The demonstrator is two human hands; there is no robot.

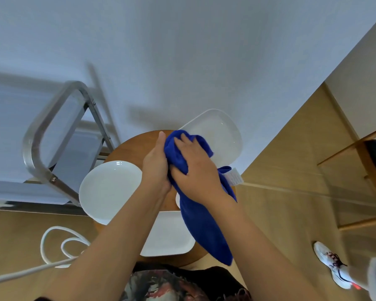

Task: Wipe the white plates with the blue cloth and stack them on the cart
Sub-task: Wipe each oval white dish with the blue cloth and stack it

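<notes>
A blue cloth (204, 222) is bunched between my two hands above a small round wooden table (130, 148). My left hand (155, 168) presses against the cloth's left side with its fingers straight. My right hand (193, 168) lies over the cloth and grips it, and the rest of the cloth hangs down past my wrist. Three white plates lie on the table: a round one (109, 190) at the left, a rounded square one (221, 135) at the back right, and a rectangular one (169, 235) at the front under my arms.
A metal cart (52, 135) with a tubular handle stands to the left of the table, against a white wall. A white cable (52, 246) coils on the wooden floor at the lower left. A wooden chair (360, 170) and another person's white shoe (332, 266) are at the right.
</notes>
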